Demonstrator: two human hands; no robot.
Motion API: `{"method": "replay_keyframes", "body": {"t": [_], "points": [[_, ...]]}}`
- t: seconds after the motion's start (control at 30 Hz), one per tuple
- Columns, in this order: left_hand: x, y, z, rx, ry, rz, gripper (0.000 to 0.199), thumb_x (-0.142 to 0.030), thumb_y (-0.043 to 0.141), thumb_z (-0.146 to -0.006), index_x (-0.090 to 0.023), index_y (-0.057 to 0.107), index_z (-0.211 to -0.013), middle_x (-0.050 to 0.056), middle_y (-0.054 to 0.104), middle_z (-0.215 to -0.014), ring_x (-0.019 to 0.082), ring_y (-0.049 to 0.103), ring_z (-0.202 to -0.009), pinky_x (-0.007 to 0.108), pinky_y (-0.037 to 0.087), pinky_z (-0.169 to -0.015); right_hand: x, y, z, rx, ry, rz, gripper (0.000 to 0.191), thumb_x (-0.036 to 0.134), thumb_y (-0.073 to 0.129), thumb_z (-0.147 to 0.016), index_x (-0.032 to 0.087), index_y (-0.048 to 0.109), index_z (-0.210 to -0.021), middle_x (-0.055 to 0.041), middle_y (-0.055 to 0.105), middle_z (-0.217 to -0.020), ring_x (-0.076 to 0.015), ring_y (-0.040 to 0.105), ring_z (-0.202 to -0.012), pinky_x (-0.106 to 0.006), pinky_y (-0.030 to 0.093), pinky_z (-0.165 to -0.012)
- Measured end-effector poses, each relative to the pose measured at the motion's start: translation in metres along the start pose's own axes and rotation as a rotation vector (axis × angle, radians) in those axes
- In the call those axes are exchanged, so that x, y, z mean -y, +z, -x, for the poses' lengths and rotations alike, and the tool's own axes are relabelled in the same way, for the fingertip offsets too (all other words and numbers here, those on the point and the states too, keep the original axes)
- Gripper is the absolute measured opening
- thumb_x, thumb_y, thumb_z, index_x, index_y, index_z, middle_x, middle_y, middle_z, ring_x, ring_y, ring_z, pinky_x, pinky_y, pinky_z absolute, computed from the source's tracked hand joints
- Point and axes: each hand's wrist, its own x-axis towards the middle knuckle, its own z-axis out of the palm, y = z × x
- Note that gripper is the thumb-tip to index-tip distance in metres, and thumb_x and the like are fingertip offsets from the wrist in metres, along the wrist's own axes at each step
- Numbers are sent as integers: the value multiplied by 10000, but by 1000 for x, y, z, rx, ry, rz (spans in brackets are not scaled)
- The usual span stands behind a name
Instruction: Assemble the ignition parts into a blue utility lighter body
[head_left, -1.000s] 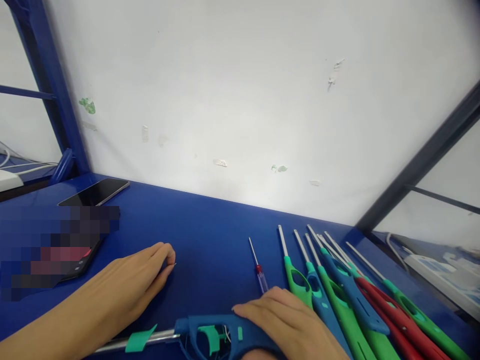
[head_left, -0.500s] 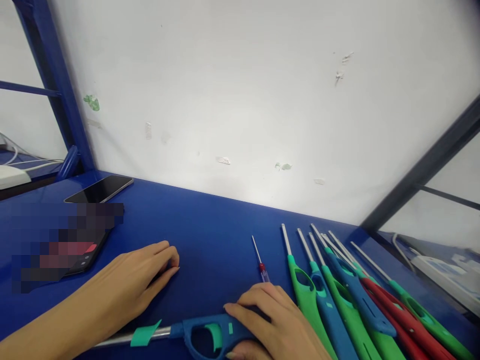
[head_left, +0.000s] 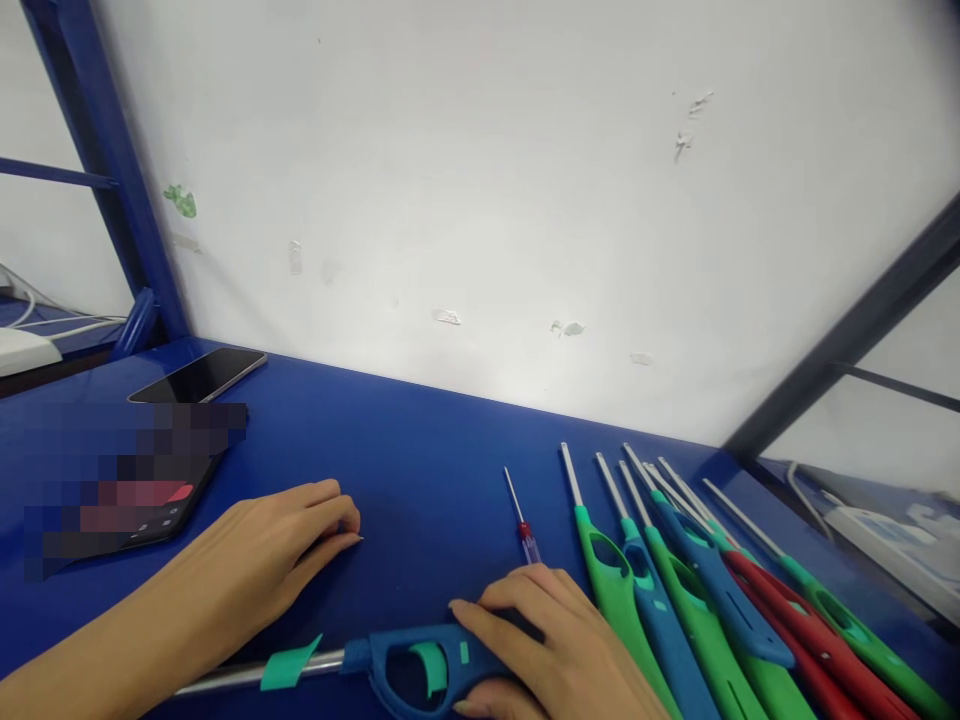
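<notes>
Now grips blue lighter (head_left: 466, 664) with right hand (head_left: 559, 645). Curls fingers of left hand (head_left: 281, 545) over table (head_left: 409, 450); cannot tell if empty.

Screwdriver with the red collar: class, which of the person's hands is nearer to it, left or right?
Right. The right hand is just below the screwdriver in view, overlapping its handle end; the left hand lies off to its left, across bare blue tabletop.

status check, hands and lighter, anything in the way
Right hand gripping blue lighter. Left hand curled, nothing visible in it. Left forearm hiding the end of the lighter's tube; screwdriver just beyond right hand.
</notes>
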Motion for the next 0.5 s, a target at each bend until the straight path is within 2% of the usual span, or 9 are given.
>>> {"method": "replay_keyframes", "body": {"t": [0.17,0.23,0.33,0.4,0.47,0.5], "points": [[-4,-4,-6,-100,67,-33,636,-725,463,-1340,-385,912,-1044,-54,925,-1044,168,934,-871,290,680,-795,0,1,-2,-13,-26,9,513,654,1114,-1043,291,992,-1386,22,982,-1124,-229,972,-927,-280,809,-930],[-8,-2,-1,-161,95,-56,656,-754,443,-1353,-398,926,-1088,-64,930,-1056,153,928,-872,279,678,-799,0,1,-2,-8,-19,9,515,646,1124,-1037,294,991,-1388,19,984,-1129,-230,971,-925,-282,809,-924],[-12,14,28,-232,112,-102,562,-733,481,-1355,-419,934,-1242,-53,955,-1188,174,942,-1076,266,709,-991,0,3,-2,-4,-10,16,563,639,1168,-983,303,988,-1398,28,981,-1129,-228,967,-922,-281,808,-921],[-11,30,56,-278,127,-217,436,-685,543,-1344,-469,909,-1442,-54,958,-1432,237,908,-1402,329,694,-1217,1,3,-1,0,-3,21,593,632,1187,-955,305,985,-1406,34,978,-1128,-226,962,-918,-275,803,-913],[-7,44,82,-220,174,-344,386,-536,629,-1311,-517,842,-1633,-69,922,-1582,259,863,-1536,382,677,-1311,2,4,0,5,2,24,596,628,1184,-957,302,984,-1415,33,979,-1129,-224,957,-914,-269,797,-902],[-6,49,91,-175,228,-399,388,-485,674,-1280,-527,846,-1625,-82,927,-1561,258,885,-1496,392,689,-1303,2,4,0,4,3,25,592,630,1176,-965,299,983,-1416,32,978,-1125,-222,954,-911,-267,794,-895]]}}
